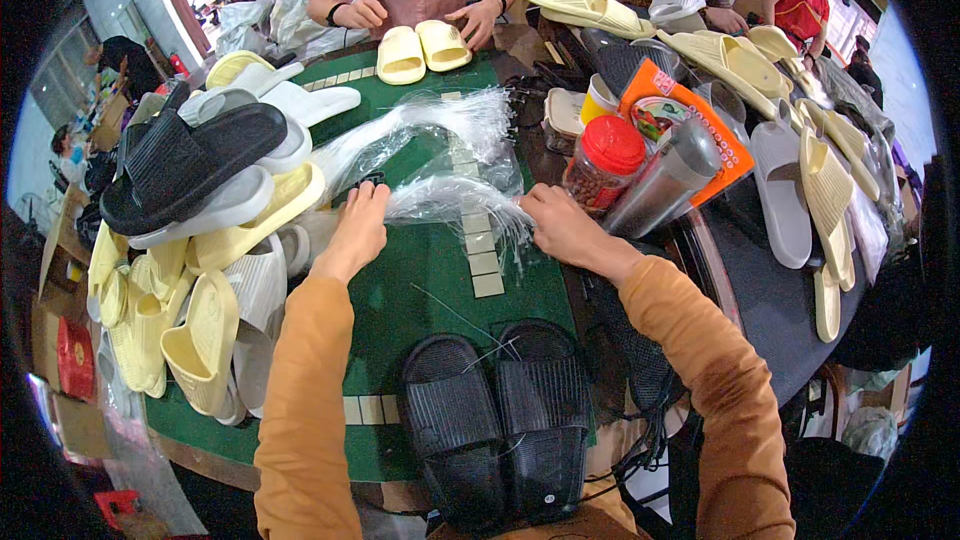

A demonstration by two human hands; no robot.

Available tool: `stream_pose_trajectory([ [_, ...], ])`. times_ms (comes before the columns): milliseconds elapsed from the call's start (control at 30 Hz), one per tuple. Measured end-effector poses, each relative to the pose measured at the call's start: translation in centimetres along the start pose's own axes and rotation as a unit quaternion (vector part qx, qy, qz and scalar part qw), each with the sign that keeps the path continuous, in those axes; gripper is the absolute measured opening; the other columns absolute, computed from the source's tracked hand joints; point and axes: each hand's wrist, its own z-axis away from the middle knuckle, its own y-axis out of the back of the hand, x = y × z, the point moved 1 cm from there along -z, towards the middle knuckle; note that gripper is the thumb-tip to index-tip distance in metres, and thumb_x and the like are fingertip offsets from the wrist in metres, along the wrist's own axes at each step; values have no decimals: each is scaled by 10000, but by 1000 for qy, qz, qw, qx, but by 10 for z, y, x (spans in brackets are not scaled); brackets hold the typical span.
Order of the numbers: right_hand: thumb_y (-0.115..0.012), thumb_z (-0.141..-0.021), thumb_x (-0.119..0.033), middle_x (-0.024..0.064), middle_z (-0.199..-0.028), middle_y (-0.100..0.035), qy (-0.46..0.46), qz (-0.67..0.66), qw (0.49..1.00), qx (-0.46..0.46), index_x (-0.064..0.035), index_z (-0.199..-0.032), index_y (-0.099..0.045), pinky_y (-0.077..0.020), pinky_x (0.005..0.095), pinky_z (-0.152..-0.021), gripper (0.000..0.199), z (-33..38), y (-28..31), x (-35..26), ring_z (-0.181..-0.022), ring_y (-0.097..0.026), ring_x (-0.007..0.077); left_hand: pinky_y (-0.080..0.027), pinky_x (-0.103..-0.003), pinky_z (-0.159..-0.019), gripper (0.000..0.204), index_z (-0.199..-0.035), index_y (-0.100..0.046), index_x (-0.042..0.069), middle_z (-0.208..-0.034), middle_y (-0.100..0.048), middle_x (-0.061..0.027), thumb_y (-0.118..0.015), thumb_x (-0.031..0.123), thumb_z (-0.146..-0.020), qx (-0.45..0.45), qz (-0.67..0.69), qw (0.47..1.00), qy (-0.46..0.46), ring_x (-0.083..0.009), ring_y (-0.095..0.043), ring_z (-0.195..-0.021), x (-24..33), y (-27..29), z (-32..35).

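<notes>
My left hand [356, 230] rests on the green table [420, 280], its fingertips on a bundle of clear plastic strands [440, 155] and next to a small black piece. My right hand [562, 225] pinches the near end of the same bundle. A pair of black slide sandals [495, 420] lies side by side at the table's near edge, close to my body, with a few loose strands across it.
A heap of yellow, white and black sandals [215, 230] fills the left side. A red-lidded jar [603, 162], a grey metal bottle [668, 178] and an orange packet [680, 105] stand at right. Across the table a person's hands hold a yellow pair [422, 48]. More sandals [815, 190] line the right.
</notes>
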Motion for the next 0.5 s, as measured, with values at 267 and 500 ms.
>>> stream_pose_trajectory([
  [267,-540,-746,47,135,-1033,-547,4,71,997,-13,-50,-1177,-604,-452,446,-868,447,3,12,4,-985,-521,353,-429,-492,-918,678,-1351,-444,95,-1137,-461,-175,-559,-110,-715,14,59,996,-58,-393,-468,-1090,15,7,-5],
  [500,-533,-725,63,151,-1041,-561,29,-44,998,45,-45,-1173,-609,-441,444,-901,467,-4,19,-7,-995,-517,351,-422,-455,-946,628,-1273,-502,98,-1115,-482,-146,-498,-153,-697,22,86,995,-52,-390,-466,-1084,41,14,-12],
])
